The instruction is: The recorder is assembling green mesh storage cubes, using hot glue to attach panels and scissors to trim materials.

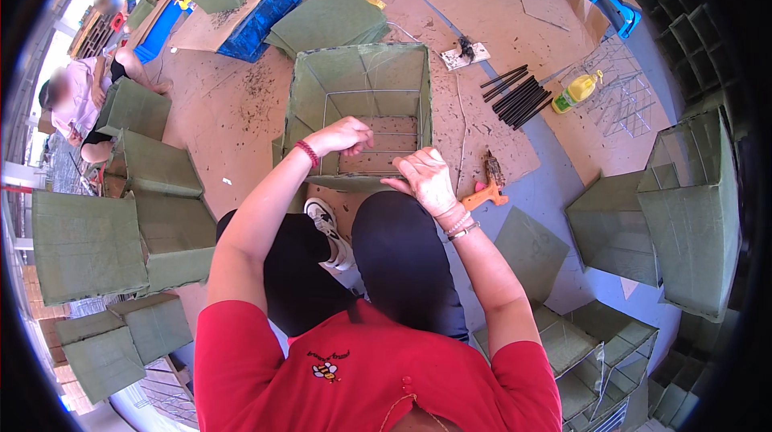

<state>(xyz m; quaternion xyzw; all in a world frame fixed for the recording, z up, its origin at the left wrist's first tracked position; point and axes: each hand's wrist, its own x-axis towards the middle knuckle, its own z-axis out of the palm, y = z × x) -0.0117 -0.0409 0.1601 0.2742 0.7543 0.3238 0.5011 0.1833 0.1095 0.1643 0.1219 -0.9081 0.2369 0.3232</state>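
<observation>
We saw the open, green, fabric-like box with a thin metal wire frame [370,78] at the centre of the frame, our left hand [341,138] over its opening with fingers curled and our right hand [426,179] at its near right corner with fingers bent; whether either gripped anything, we couldn't tell. Right of centre we noted an orange pistol-shaped tool [485,194] on the floor, with slim black rods [519,98] and a clear plastic bottle of yellow liquid [576,93] at upper right, plus a person in a pale pink top [79,98] at upper left.
</observation>
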